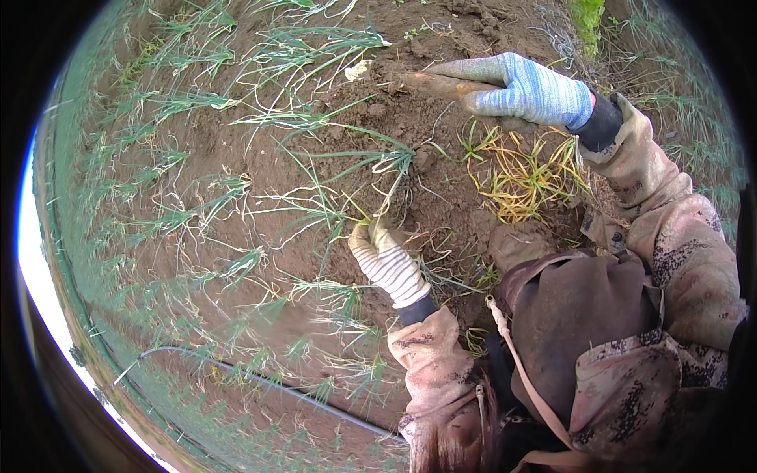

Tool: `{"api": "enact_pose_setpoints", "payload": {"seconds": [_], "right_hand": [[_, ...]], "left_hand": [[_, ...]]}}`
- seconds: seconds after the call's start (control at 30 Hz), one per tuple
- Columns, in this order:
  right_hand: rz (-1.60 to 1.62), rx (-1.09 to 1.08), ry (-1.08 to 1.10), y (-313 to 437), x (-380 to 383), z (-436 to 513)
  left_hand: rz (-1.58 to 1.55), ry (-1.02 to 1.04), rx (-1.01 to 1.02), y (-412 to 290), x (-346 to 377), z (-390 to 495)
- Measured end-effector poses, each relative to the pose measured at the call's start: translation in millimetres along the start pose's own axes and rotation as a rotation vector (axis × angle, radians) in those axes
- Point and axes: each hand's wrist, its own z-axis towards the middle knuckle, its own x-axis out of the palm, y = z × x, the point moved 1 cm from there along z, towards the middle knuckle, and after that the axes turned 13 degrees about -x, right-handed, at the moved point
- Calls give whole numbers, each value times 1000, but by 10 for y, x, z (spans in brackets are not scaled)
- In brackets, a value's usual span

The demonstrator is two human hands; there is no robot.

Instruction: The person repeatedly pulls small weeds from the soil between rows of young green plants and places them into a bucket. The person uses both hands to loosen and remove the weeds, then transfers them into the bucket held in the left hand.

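Note:
My left hand [387, 263], in a striped, soil-stained glove, pinches thin green leaves [362, 214] low among the onion plants. Just beyond it, a green onion plant [390, 156] leans over the soil, some of its leaves withered. My right hand [526, 88] wears a blue-and-white knit glove with dirty fingers. Those fingers close around a brown, elongated object [443, 86]; its far end merges with the soil, and I cannot tell exactly what it is. A small pale, dry clump [358, 70] lies to the left of that end.
Yellowing grassy weeds [526, 177] grow between my right arm and knee. Rows of onion plants [230, 195] spread across brown soil [219, 148]. A dark hose [284, 387] runs through the lower rows. A loose strap [526, 372] hangs by my clothing.

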Motion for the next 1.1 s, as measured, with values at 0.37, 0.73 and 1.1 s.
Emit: {"api": "enact_pose_setpoints", "payload": {"seconds": [0.37, 0.73, 1.1], "right_hand": [[-89, -163, 25, 291, 121, -37], [-82, -212, 57, 720, 519, 22], [-247, -287, 498, 1140, 1370, 132]], "left_hand": [[-84, -163, 45, -291, -246, -424], [-340, -182, 67, -1229, -1832, -1401], [-343, -674, -85, -711, -3794, -2308]]}}
